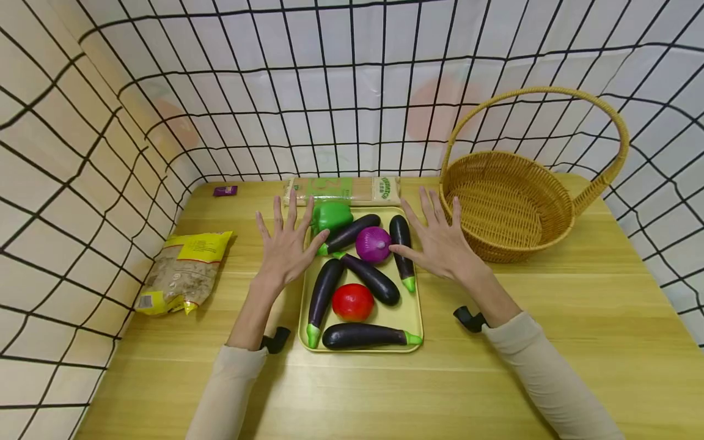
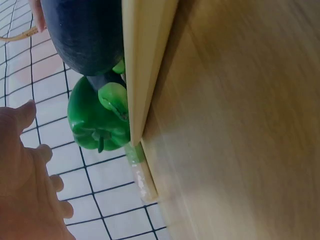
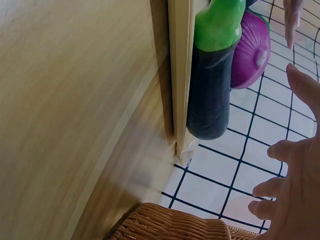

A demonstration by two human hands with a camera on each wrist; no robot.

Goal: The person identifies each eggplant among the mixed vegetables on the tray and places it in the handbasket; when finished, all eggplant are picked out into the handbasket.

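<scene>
My left hand [image 1: 286, 247] is held above the left edge of a yellow tray [image 1: 363, 351], fingers spread and nothing in them. Over the tray's right side my right hand [image 1: 440, 244] hovers with its fingers fanned out, also holding nothing. In the tray lie a green bell pepper [image 1: 332, 216], a purple onion [image 1: 373, 244], a red tomato [image 1: 353, 302] and several eggplants [image 1: 363, 335]. The left wrist view shows the pepper [image 2: 95, 120] beyond the left thumb. An eggplant [image 3: 210, 95] and the onion [image 3: 251, 52] appear beside the right hand in the right wrist view.
A wicker basket [image 1: 550, 244] with a tall handle stands at the right. Behind the tray lies a long noodle packet [image 1: 363, 190]. At left are a yellow-and-clear bag [image 1: 184, 272] and a small purple packet [image 1: 225, 191]. Black wire grid [image 1: 352, 91] surrounds the table's back and sides.
</scene>
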